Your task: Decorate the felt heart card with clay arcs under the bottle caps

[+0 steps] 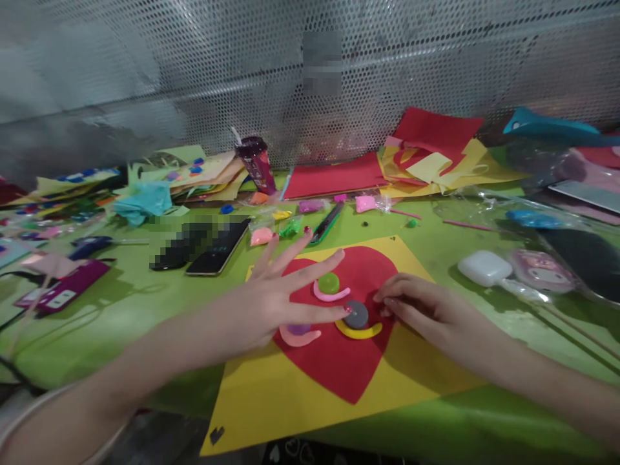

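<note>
A red paper heart (334, 368) lies on a yellow sheet (252, 413). My left hand (278, 294) spreads its fingers over the heart's left half, and one tip rests on or just over a grey clay disc (358, 315). Below that disc curves a yellow clay strip (359, 333). Higher up, a green clay disc (329, 283) sits in a pink strip (332, 296). Partly under my left hand are a purple disc (299, 329) and a salmon strip (301, 340). My right hand (411, 300) is curled at the heart's right edge, fingertips together; anything between them is hidden.
Phones (220, 248), a green cutter (327, 223) and clay packets (261, 236) lie beyond the sheet. A lidded cup (256, 165) with a straw stands behind, near red paper (334, 176). To the right are a white earbud case (484, 267) and a pink case (542, 270).
</note>
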Available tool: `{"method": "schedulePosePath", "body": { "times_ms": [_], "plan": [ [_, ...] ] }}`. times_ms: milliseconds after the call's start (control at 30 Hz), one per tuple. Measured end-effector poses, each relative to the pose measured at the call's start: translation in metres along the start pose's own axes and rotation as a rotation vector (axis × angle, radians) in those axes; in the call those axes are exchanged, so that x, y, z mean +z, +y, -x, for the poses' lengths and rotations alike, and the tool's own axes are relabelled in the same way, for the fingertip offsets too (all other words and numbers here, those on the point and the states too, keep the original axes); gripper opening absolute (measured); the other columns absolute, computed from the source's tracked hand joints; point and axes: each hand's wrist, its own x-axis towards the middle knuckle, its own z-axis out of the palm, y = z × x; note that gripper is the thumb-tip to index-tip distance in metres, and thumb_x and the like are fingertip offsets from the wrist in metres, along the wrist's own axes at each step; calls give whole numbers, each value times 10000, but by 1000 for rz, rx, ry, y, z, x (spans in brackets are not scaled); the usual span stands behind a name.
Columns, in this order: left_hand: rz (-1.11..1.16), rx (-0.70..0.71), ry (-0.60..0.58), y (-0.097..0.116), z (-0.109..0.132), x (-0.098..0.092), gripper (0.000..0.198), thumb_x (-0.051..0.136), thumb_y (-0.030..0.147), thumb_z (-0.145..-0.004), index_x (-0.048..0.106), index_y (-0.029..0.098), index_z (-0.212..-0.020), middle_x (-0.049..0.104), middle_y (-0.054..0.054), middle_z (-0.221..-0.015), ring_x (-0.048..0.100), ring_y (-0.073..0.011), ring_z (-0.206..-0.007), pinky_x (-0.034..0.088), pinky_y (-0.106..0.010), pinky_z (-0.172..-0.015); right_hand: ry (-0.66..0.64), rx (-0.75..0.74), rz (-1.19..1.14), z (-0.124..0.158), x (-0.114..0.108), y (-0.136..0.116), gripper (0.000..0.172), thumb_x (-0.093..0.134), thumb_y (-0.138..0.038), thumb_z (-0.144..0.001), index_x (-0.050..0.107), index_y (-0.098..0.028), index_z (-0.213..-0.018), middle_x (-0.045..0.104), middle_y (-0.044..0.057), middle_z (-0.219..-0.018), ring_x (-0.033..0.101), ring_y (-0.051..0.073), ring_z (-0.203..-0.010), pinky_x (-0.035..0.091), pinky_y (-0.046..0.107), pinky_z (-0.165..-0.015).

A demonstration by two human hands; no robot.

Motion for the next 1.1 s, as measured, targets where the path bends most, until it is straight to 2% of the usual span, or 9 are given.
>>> {"method": "schedulePosePath", "body": {
  "times_ms": [133, 200, 300, 567, 700, 933, 1100],
  "plan": [
    [-46, 46, 40, 3, -1, 7, 709, 507, -52, -744, 490, 450, -1245, 42, 65, -1539, -91, -379, -1386, -22, -730, -1000, 13, -16, 33, 1, -1, -1, 206, 434, -301, -888, 618, -211, -896, 611, 35, -915, 598, 155, -797, 490, 290, -707],
    [-81, 58, 35, 4, -3, 7, 589, 511, 13, -811, 523, 440, -1217, 118, 48, -1533, -34, -377, -1393, -34, -734, -992, 13, -18, 45, 0, -1, -2, 211, 431, -303, -884, 620, -210, -900, 615, 38, -919, 600, 157, -796, 492, 294, -710],
    [-124, 64, 15, 4, -7, 5, 538, 504, 50, -846, 513, 430, -1229, 150, 28, -1529, 34, -373, -1395, -43, -738, -989, 5, -10, 47, -1, -1, -2, 219, 423, -308, -888, 618, -212, -911, 620, 41, -926, 606, 161, -795, 496, 295, -709],
    [-149, 132, 38, 3, -8, 10, 540, 455, 61, -876, 472, 438, -1263, 57, 104, -1531, -121, -311, -1393, 25, -671, -1065, 10, -23, 40, 0, 0, -1, 201, 430, -275, -886, 621, -219, -907, 625, 39, -929, 605, 163, -800, 497, 293, -709],
    [-153, 126, 38, 4, -11, 8, 536, 473, 56, -872, 493, 438, -1248, 105, 86, -1528, -108, -326, -1390, 23, -682, -1056, 20, -19, 64, 0, -1, -2, 201, 435, -287, -892, 627, -225, -905, 625, 34, -957, 595, 170, -829, 488, 298, -719],
    [-96, 153, 3, 4, -15, 13, 525, 501, 91, -864, 480, 446, -1251, -60, 122, -1523, -106, -351, -1387, 93, -694, -1049, -10, -1, 35, 0, -1, -2, 196, 425, -274, -894, 610, -211, -900, 612, 34, -930, 582, 166, -810, 472, 306, -716],
    [-75, 158, 3, 7, -17, 15, 601, 460, 29, -845, 435, 423, -1298, -30, 75, -1538, -116, -364, -1383, 99, -711, -1029, -21, 8, 26, 1, 0, -3, 190, 434, -287, -896, 608, -213, -893, 610, 31, -935, 575, 166, -808, 467, 309, -719]
  ]
}}
